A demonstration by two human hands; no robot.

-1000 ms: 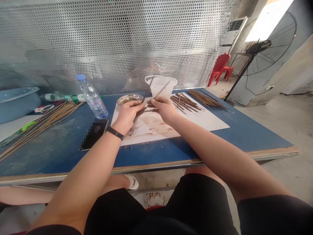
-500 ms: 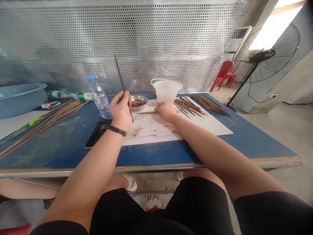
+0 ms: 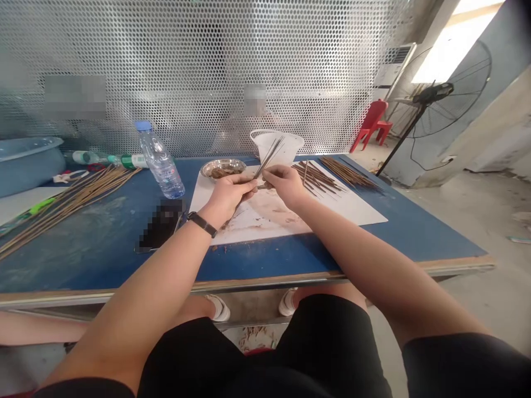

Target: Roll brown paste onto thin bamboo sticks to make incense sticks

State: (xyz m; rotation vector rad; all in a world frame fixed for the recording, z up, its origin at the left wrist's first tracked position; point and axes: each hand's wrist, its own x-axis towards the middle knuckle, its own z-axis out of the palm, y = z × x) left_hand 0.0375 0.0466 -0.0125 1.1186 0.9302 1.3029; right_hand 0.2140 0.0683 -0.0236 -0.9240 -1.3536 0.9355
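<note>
My left hand (image 3: 230,194) is closed around several thin dark sticks (image 3: 272,153), whose far ends fan out up and to the right. Close beside it, my right hand (image 3: 287,182) has its fingers pinched at the same sticks; its fingertips are partly hidden. Both hands are above a white board (image 3: 352,213) marked with brown smears and crumbs. Behind them stands a white translucent bucket (image 3: 286,145), partly covered by the sticks. A metal bowl (image 3: 203,168) with brown bits in it lies just beyond my left hand.
Brown sticks (image 3: 317,179) lie spread at the board's right, with another bundle (image 3: 350,174) beyond. To the left are a water bottle (image 3: 161,163), a dark phone (image 3: 161,224), long tan sticks (image 3: 83,196) and a blue basin (image 3: 31,166). A perforated metal screen (image 3: 186,66) closes the back.
My left hand has tipped its sticks from upright to a rightward slant and moved right. My right hand has lifted off the board and come to the sticks. The view has shifted slightly.
</note>
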